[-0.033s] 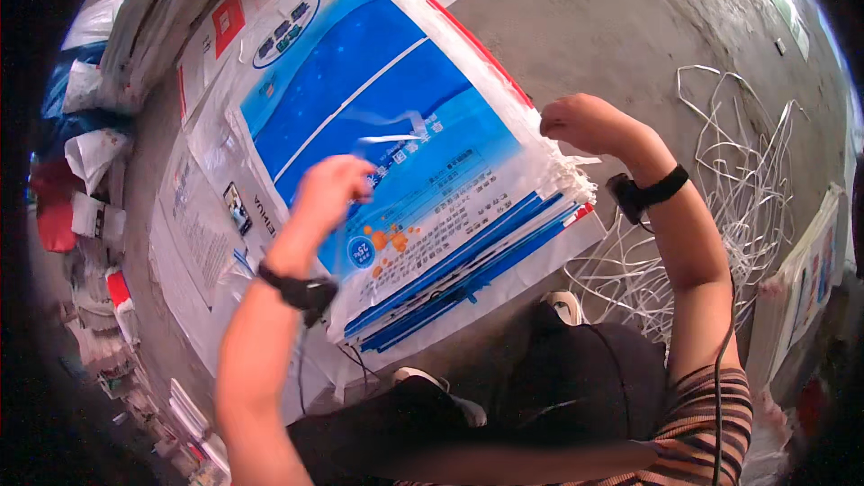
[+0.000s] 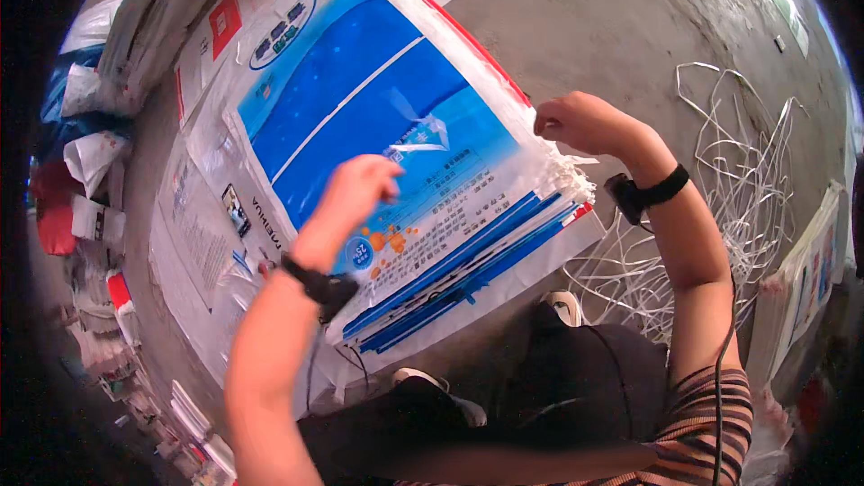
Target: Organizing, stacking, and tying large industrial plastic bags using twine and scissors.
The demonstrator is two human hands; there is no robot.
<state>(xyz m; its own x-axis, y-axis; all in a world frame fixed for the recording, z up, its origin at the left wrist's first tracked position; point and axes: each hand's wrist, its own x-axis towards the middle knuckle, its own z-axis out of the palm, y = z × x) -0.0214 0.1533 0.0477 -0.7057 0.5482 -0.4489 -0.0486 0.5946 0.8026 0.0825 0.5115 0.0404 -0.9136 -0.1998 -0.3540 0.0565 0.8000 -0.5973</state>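
Note:
A thick stack of flat blue-and-white printed woven bags (image 2: 369,81) lies in front of me, with frayed edges on its right. My left hand (image 2: 360,189) is over the near part of the top bag, its fingers loosely bent and a little apart, with nothing visible between them. Just beyond its fingertips is a crumpled scrap of clear film (image 2: 425,130); I see no contact between the two. My right hand (image 2: 580,119) is closed beside the stack's right edge, fingers curled downward. Whatever it may hold is hidden. Each wrist wears a black band with a small device.
Loose white strapping (image 2: 720,189) lies tangled on the concrete floor (image 2: 594,22) to the right. A phone (image 2: 237,207) rests on white printed sheeting left of the stack. Another bag stack (image 2: 796,292) stands far right; assorted bags and packages line the left side.
My left hand has moved a little right and away from me. The clear film has shifted and shows a wider, more spread shape. My right hand has hardly moved.

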